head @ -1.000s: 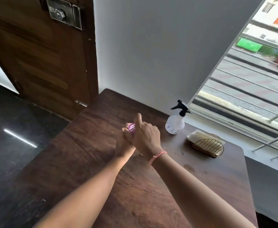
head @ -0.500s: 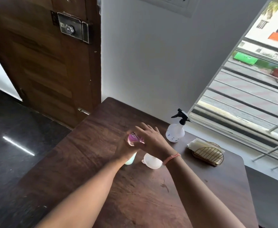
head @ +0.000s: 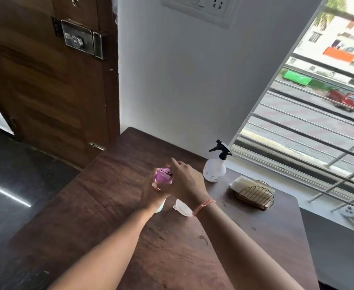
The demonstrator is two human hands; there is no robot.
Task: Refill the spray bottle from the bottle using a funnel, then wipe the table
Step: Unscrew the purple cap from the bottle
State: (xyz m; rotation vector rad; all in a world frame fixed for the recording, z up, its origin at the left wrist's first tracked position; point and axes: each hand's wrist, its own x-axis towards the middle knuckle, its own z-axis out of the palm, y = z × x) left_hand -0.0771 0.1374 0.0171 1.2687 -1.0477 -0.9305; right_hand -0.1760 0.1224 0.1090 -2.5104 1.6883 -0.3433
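A home room: locked wooden door (head: 52, 80), wall socket (head: 201, 7), barred street window (head: 310, 114).

A gold wire basket (head: 255, 195) sits near the window (head: 310, 114).

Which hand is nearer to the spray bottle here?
The right hand. It sits just left of the spray bottle, apart from it, at the pink cap. The left hand is farther left, gripping the bottle under that cap.
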